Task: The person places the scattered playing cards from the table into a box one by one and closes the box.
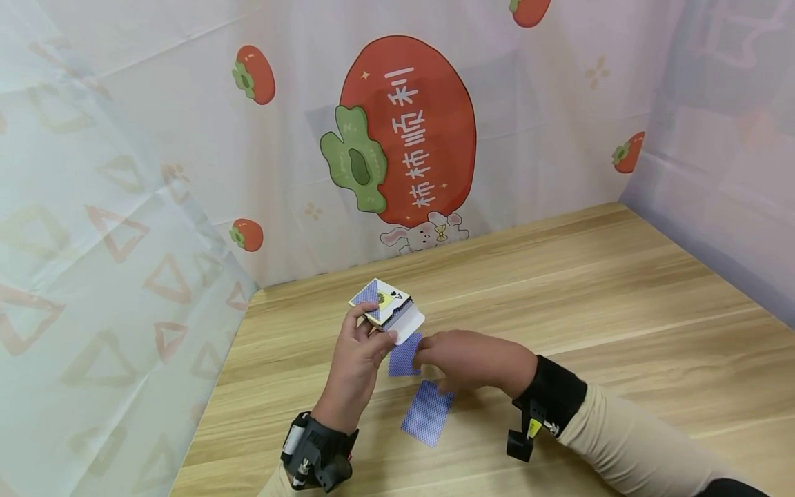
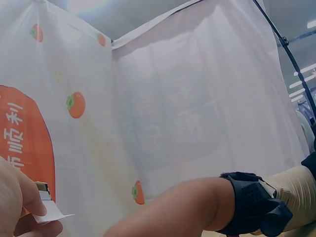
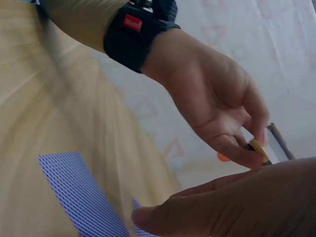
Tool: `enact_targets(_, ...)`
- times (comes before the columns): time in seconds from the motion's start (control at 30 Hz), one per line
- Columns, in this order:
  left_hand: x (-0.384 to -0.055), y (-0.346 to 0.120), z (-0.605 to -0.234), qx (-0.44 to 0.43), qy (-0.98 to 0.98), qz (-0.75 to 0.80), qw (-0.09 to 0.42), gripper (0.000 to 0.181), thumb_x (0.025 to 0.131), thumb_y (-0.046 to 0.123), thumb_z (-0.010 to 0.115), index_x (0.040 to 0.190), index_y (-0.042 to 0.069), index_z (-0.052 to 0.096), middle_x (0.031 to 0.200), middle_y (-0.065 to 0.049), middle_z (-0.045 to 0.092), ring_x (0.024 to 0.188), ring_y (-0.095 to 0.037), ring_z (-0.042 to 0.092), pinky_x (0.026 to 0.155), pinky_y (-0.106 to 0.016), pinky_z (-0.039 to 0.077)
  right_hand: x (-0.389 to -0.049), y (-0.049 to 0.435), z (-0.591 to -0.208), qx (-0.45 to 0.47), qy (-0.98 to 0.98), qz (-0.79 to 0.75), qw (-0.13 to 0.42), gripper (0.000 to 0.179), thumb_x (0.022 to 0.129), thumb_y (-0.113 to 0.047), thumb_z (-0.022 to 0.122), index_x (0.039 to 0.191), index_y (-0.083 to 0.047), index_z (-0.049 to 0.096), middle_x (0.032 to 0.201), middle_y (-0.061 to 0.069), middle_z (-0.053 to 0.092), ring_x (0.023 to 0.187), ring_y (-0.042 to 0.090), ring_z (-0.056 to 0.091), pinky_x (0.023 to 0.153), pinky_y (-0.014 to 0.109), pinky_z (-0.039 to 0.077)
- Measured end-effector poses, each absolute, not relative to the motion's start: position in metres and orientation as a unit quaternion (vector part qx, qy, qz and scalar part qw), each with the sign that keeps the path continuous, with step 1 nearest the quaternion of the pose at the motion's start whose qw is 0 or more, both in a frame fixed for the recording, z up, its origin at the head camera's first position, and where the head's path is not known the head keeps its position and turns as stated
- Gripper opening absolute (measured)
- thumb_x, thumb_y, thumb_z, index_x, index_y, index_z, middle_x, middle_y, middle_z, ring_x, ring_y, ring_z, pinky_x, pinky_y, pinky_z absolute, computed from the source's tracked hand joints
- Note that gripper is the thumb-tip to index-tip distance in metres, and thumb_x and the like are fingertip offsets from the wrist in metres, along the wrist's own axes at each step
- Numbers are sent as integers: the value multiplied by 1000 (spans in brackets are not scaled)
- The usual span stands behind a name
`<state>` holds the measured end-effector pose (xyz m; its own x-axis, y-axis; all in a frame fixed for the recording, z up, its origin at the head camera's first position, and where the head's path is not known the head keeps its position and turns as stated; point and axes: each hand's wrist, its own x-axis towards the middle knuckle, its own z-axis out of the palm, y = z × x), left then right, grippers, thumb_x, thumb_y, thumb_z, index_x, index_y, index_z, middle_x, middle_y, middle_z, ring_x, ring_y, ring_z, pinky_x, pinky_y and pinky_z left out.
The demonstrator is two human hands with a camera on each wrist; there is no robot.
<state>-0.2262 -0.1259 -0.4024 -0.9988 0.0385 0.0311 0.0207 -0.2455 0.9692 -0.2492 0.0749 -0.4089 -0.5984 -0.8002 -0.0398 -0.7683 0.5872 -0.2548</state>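
Note:
My left hand [image 1: 354, 366] grips a playing-card box [image 1: 388, 304], raised above the table and tilted. An ace design and a blue patterned corner show on its face, and its white flap [image 1: 408, 324] stands out, with my thumb at it. Below lie two blue patterned playing cards, the far card [image 1: 404, 359] and the near card [image 1: 426, 413]; the box flap overlaps the far one in the head view. Beside them hovers my right hand [image 1: 466, 359], thumb and fingers apart, fingertips over the far card's right edge. Whether they touch it is hidden.
The wooden table [image 1: 590, 297] reaches to a white curtain [image 1: 528, 172] printed with persimmons. Light cloth hangs on the left and right sides too. Each wrist wears a black strap [image 1: 559, 397] with a small camera.

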Motion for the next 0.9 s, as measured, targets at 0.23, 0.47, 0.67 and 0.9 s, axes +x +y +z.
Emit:
enact_targets(0.23,-227,-125,-403,24,609,793,11,59,88,-13,61,137,10,36,147,-22,42,124,-30,50,88,-29,52,-237,69,-418,-473,867,-88,127,75,72,-34,92,139,-25,59,144,-4,55,129,14,52,105,34,46)
enact_targets(0.47,-227,-124,-404,20,607,794,13,59,87,-14,61,136,10,37,143,-21,43,120,-29,52,86,-28,52,-232,66,-425,-509,844,-76,148,74,69,-23,92,135,-34,60,144,-8,53,129,11,49,104,36,46)
enact_targets(0.67,-226,-123,-404,20,606,795,14,58,87,-13,61,134,11,39,142,-21,43,119,-28,52,86,-29,53,-228,65,-426,-508,846,-57,150,73,70,-20,89,135,-33,60,139,-12,55,118,6,51,97,31,48)
enact_targets(0.9,-225,-123,-404,20,605,796,16,58,86,-13,62,134,11,39,139,-20,45,115,-27,54,85,-29,52,-221,62,-423,-486,864,-18,130,70,70,-16,88,132,-36,61,130,-11,58,109,7,53,90,31,49)
